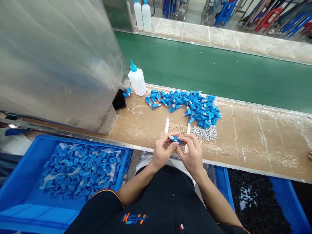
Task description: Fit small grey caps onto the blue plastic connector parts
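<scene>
Between my two hands, over the front edge of the bench, is a small blue plastic part (175, 140) with a light-coloured tip. My left hand (162, 150) pinches its tip end, and the fingers of my right hand (192, 152) close on its other end. Just beyond them lies a brown perforated patch (176, 128) between two white strips. A heap of similar blue parts (202, 109), many with pale tips, spreads behind it. Small grey pieces (204, 132) are piled at its right.
A white squeeze bottle (137, 81) stands beside a metal cabinet (58, 58). A dark phone-like slab (119, 99) leans there. Behind runs a green belt (219, 71). Blue bins hold blue parts (83, 169) at lower left and black pieces (258, 201) at lower right.
</scene>
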Action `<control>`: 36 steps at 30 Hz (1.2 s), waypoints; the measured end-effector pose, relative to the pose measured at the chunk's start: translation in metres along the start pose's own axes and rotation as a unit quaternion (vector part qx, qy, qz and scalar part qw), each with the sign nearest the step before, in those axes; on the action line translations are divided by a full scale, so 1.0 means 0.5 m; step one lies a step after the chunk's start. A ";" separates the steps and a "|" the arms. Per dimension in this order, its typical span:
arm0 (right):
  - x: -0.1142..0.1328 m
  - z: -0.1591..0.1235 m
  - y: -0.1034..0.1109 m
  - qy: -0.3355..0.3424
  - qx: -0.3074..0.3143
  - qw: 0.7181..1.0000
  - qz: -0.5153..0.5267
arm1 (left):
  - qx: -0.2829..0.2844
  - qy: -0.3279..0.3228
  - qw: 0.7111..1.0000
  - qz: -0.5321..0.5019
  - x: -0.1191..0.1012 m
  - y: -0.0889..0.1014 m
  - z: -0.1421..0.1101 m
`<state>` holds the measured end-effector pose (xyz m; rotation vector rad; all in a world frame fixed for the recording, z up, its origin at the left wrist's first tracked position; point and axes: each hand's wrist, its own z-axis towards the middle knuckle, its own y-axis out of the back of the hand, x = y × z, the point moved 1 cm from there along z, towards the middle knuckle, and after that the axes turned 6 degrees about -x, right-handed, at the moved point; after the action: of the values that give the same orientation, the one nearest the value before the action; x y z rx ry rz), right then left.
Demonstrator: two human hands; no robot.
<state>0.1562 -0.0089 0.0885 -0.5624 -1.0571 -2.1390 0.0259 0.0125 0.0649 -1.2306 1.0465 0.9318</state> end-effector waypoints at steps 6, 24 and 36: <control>-0.004 0.010 -0.013 0.011 -0.041 0.999 -0.033 | 0.000 0.019 0.999 0.025 -0.014 -0.018 0.029; -0.427 -0.050 0.398 -0.383 -0.157 0.832 -0.369 | 0.012 -0.138 0.882 0.450 0.129 0.045 0.349; -0.352 -0.099 0.221 -0.228 0.004 0.954 -0.194 | -0.125 -0.063 0.968 0.207 0.022 0.117 0.195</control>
<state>0.3523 -0.0309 0.0068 -0.9408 -1.5323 -2.3991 -0.0159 0.1159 0.0416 -1.1579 1.1295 1.4832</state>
